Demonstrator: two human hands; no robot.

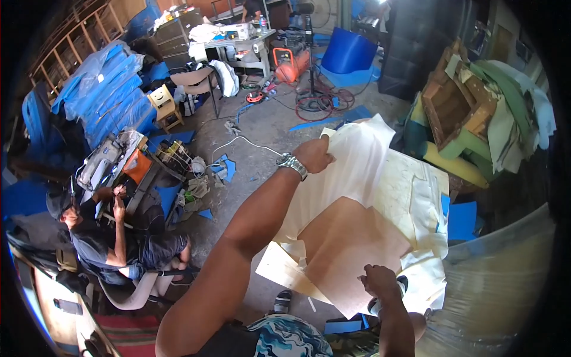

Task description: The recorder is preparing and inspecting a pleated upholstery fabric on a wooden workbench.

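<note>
My left hand (315, 156), with a metal watch at its wrist, reaches forward and pinches the far left edge of a thin white fabric sheet (357, 152). The sheet is partly lifted and drapes back toward me. Below it lies a brown sheet (351, 247), angular in outline, on a pale worktable (401, 178). Over the near right corner of the brown sheet, my right hand (380, 281) is closed, fingers curled. What it holds, if anything, is hidden.
At left a seated person (113, 232) works beside a sewing machine (101, 160). Crumpled white cloth (425, 273) lies on the table's right side. Behind stand an orange compressor (291, 64), hoses (318, 104) and a blue rolled sheet (350, 50). A wooden frame (449, 104) leans at right.
</note>
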